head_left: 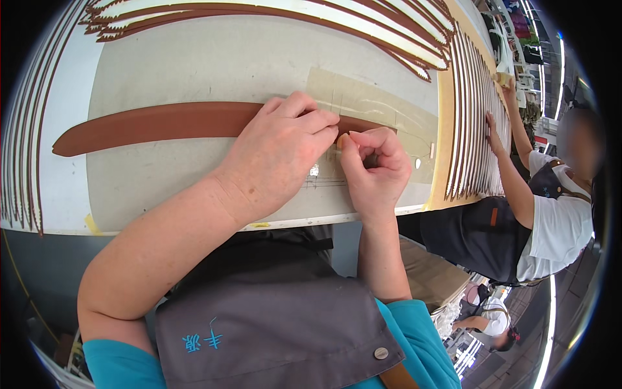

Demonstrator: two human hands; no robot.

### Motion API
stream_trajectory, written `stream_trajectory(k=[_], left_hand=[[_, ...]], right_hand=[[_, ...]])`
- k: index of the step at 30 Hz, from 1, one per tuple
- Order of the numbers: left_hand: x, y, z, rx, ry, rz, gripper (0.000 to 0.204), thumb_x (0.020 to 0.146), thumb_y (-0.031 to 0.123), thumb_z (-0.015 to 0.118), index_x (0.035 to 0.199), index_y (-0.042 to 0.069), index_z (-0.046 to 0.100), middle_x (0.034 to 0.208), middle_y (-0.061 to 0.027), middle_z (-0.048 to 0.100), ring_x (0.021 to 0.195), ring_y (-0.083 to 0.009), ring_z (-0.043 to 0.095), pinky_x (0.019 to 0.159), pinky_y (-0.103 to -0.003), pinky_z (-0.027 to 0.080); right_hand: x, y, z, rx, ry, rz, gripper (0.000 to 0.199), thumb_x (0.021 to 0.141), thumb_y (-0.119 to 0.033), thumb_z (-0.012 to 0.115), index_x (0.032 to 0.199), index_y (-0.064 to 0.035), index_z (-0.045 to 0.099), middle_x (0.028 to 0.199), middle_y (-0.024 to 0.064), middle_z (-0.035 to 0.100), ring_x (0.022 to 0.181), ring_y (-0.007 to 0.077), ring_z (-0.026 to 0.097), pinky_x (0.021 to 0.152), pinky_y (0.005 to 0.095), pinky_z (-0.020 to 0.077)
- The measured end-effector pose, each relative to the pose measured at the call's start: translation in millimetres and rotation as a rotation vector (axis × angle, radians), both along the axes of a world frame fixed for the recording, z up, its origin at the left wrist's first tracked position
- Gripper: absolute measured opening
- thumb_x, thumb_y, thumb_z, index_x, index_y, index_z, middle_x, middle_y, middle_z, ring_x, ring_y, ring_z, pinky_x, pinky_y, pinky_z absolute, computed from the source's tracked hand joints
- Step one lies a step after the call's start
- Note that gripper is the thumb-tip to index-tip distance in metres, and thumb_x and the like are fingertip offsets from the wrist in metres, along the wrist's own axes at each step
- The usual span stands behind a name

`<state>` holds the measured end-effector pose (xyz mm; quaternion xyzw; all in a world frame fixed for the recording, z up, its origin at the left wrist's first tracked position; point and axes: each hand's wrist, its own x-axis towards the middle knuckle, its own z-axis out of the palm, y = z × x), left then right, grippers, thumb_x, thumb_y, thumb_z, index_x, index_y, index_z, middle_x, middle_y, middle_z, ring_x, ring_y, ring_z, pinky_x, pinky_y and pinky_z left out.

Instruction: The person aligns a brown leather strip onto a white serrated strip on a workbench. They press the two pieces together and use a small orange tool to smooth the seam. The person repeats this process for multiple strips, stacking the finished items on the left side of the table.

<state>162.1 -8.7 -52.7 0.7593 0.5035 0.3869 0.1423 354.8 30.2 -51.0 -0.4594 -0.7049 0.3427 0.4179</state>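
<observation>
A long brown strip [162, 123], looking like leather with a rounded left end, lies across the grey work mat [194, 71]. My left hand [278, 146] rests over the strip right of its middle, fingers bent and pressed together at it. Close beside it, my right hand [379, 165] is closed, thumb and forefinger pinched at the strip's lower edge. Whatever sits between those fingertips is too small to make out. Under the strip's right part lies a yellowish see-through sheet [414, 129] with ruled lines. My hands hide part of the strip.
Stacked brown-edged strips [272, 10] lie along the far side. More strips stand in rows at the left [32, 129] and on the right board [470, 117]. A co-worker in a dark apron [479, 233] reaches over the right rows. The table's front edge [162, 228] runs before me.
</observation>
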Motion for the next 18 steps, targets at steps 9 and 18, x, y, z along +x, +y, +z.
stream_trajectory(k=[9, 18], left_hand=[[1.3, 0.1, -1.6, 0.020, 0.031, 0.005, 0.026, 0.084, 0.002, 0.062, 0.107, 0.001, 0.073, 0.121, -0.0047, 0.069, 0.117, -0.0241, 0.058, 0.102, -0.040, 0.048], [-0.1, -0.4, 0.7, -0.007, -0.007, -0.007, 0.032, 0.081, -0.003, 0.064, 0.110, 0.001, 0.074, 0.125, -0.0048, 0.070, 0.112, -0.0281, 0.059, 0.100, -0.042, 0.050]], right_hand=[[-4.0, 0.0, 7.2, -0.083, 0.226, -0.022, 0.014, 0.090, 0.009, 0.074, 0.093, -0.0035, 0.068, 0.080, -0.0042, 0.066, 0.069, 0.0003, 0.055, 0.062, 0.0186, 0.0442], [-3.9, -1.8, 0.9, 0.030, -0.008, -0.023, 0.015, 0.088, 0.008, 0.077, 0.087, -0.0044, 0.068, 0.080, -0.0033, 0.064, 0.067, 0.0007, 0.053, 0.060, 0.0192, 0.0426]])
